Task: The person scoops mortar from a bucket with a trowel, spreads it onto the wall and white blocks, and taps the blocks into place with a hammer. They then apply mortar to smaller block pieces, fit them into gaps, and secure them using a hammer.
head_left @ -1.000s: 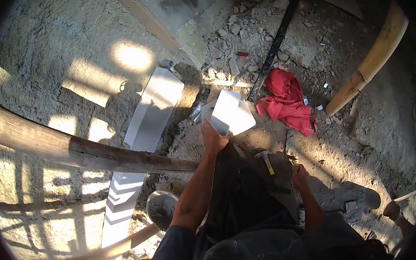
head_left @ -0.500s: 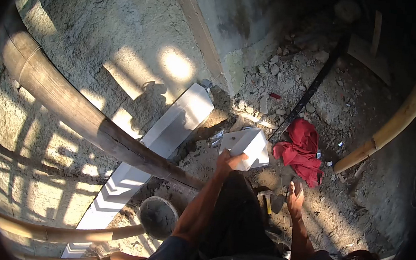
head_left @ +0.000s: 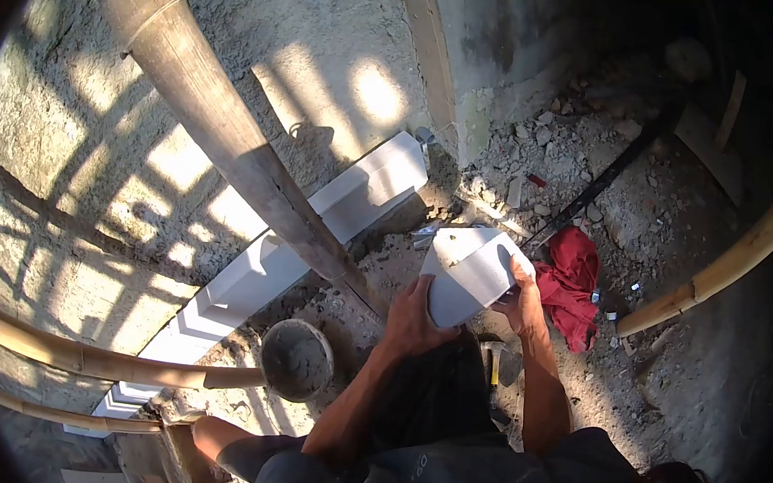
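Between my two hands is a short white moulding piece (head_left: 467, 282) with angled faces, held tilted above the ground. My left hand (head_left: 418, 318) is closed on its lower left edge, thumb along the bottom. On the right side my right hand (head_left: 522, 299) grips it, the thumb lying over the edge and the other fingers partly hidden behind. A long white stepped moulding (head_left: 374, 189) runs along the foot of the rough wall. Just right of my right hand lies a crumpled red cloth (head_left: 571, 297).
A bucket of grey mortar (head_left: 297, 362) stands left of my knees. One thick bamboo pole (head_left: 223, 129) slants across the left; thinner bamboo (head_left: 122, 366) crosses below it. Another bamboo pole (head_left: 711, 276) leans at right. A yellow-handled tool (head_left: 496, 366) lies near my legs. Rubble (head_left: 540, 136) covers the corner.
My right hand, open and apart before, has come up and taken hold of the moulding piece. The piece has turned, and my left hand has shifted to its lower left edge.
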`<state>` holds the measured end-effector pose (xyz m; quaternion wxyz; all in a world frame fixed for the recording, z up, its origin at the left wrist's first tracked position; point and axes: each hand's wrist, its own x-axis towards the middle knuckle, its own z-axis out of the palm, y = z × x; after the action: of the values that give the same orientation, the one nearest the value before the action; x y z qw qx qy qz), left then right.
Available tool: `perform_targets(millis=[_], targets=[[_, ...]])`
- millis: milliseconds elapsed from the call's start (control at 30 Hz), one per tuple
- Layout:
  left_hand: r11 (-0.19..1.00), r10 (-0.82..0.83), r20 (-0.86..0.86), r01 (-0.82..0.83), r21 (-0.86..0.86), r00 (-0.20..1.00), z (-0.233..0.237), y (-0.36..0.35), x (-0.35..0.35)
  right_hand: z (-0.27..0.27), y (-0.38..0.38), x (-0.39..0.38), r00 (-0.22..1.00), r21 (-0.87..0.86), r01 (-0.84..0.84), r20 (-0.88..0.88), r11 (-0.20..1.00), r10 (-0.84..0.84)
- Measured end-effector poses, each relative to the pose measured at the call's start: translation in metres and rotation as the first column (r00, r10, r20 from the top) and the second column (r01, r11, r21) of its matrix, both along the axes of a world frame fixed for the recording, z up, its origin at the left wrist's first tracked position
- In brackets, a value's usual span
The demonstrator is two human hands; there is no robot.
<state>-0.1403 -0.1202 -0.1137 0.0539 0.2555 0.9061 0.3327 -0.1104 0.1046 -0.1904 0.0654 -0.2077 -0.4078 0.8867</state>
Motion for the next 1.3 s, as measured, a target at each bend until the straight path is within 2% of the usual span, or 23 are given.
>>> perform_targets(millis=[33,167,233,300,333,367,467,600,633,667,700,767,800,833,900,933,967,1033,1100,1133,1167,1233,1300], targets=[[0.999,-0.031,-0.146,0.033,0.013,0.989,-0.001,-0.006,0.006,0.003,-0.007,0.000,0.998,0.028,0.007,-0.057,1.000,-0.005],[0.990,-0.011,-0.101,0.025,0.136,0.995,-0.002,-0.026,0.026,0.037,-0.032,0.003,0.972,-0.023,0.146,-0.184,0.989,-0.148],[0.802,0.090,0.266,-0.228,0.553,0.960,-0.016,-0.037,0.029,0.049,-0.041,0.002,0.962,0.017,0.169,-0.219,0.985,-0.162],[0.774,-0.085,0.527,-0.278,0.569,0.845,-0.023,-0.051,0.024,0.056,-0.047,0.006,0.948,0.050,0.192,-0.270,0.980,-0.172],[0.563,-0.276,0.690,-0.470,0.680,0.669,-0.028,-0.052,0.021,0.059,-0.048,0.007,0.945,0.037,0.166,-0.293,0.985,-0.148],[0.337,-0.505,0.728,-0.670,0.662,0.464,-0.033,-0.054,0.019,0.062,-0.051,0.009,0.940,0.023,0.139,-0.317,0.990,-0.125],[0.169,-0.729,0.598,-0.759,0.628,0.333,-0.028,-0.055,0.011,0.062,-0.061,0.014,0.910,0.216,0.180,-0.407,0.960,-0.079],[0.185,-0.531,0.705,-0.748,0.637,0.469,0.009,-0.069,0.012,0.085,-0.071,0.025,0.900,0.441,0.286,-0.427,0.851,-0.081],[0.162,-0.464,0.606,-0.610,0.775,0.646,0.012,-0.074,0.010,0.085,-0.070,0.027,0.902,0.440,0.290,-0.423,0.850,-0.089],[0.153,-0.392,0.467,-0.444,0.883,0.793,0.015,-0.078,0.009,0.085,-0.067,0.028,0.914,0.615,0.312,-0.403,0.725,-0.052],[0.153,-0.398,0.469,-0.447,0.881,0.788,0.017,-0.079,0.007,0.085,-0.065,0.029,0.927,0.762,0.319,-0.375,0.563,-0.018],[0.486,-0.232,0.375,-0.227,0.844,0.898,0.033,-0.077,0.009,0.092,-0.066,0.037,0.946,0.831,0.287,-0.325,0.477,-0.004],[0.464,-0.233,0.360,-0.222,0.857,0.903,0.043,-0.069,0.010,0.097,-0.068,0.039,0.947,0.890,0.285,-0.318,0.356,0.038],[0.524,-0.176,0.219,-0.096,0.846,0.960,0.055,-0.052,0.017,0.099,-0.069,0.042,0.949,0.930,0.281,-0.306,0.236,0.076],[0.722,-0.046,-0.230,0.192,0.665,0.972,0.063,-0.031,0.018,0.097,-0.073,0.046,0.951,0.912,0.248,-0.293,0.325,0.097],[0.842,-0.021,-0.511,0.291,0.454,0.859,0.064,-0.026,0.015,0.101,-0.075,0.049,0.954,0.907,0.223,-0.278,0.357,0.109],[0.839,-0.009,-0.518,0.288,0.461,0.855,0.059,-0.027,0.017,0.103,-0.075,0.050,0.958,0.900,0.197,-0.261,0.388,0.119],[0.922,-0.246,-0.526,0.364,0.132,0.814,0.048,-0.032,0.032,0.108,-0.074,0.052,0.949,0.884,0.204,-0.284,0.420,0.137],[0.963,-0.215,-0.470,0.265,0.042,0.856,0.052,-0.042,0.037,0.117,-0.078,0.058,0.976,0.985,0.172,-0.171,0.003,0.134],[0.974,-0.131,-0.141,0.101,-0.204,0.981,0.063,-0.046,0.036,0.120,-0.080,0.060,0.980,0.985,0.171,-0.167,-0.029,0.111],[0.881,0.070,0.165,0.016,-0.473,0.984,0.068,-0.051,0.036,0.119,-0.080,0.063,0.980,0.985,0.170,-0.166,-0.026,0.107],[0.921,0.108,-0.017,-0.106,-0.374,0.994,0.072,-0.056,0.040,0.120,-0.077,0.064,0.981,0.982,0.186,-0.188,0.035,0.050],[0.969,-0.143,-0.444,0.217,0.121,0.885,0.078,-0.050,0.051,0.126,-0.082,0.065,0.978,0.984,0.171,-0.176,0.052,0.109]])
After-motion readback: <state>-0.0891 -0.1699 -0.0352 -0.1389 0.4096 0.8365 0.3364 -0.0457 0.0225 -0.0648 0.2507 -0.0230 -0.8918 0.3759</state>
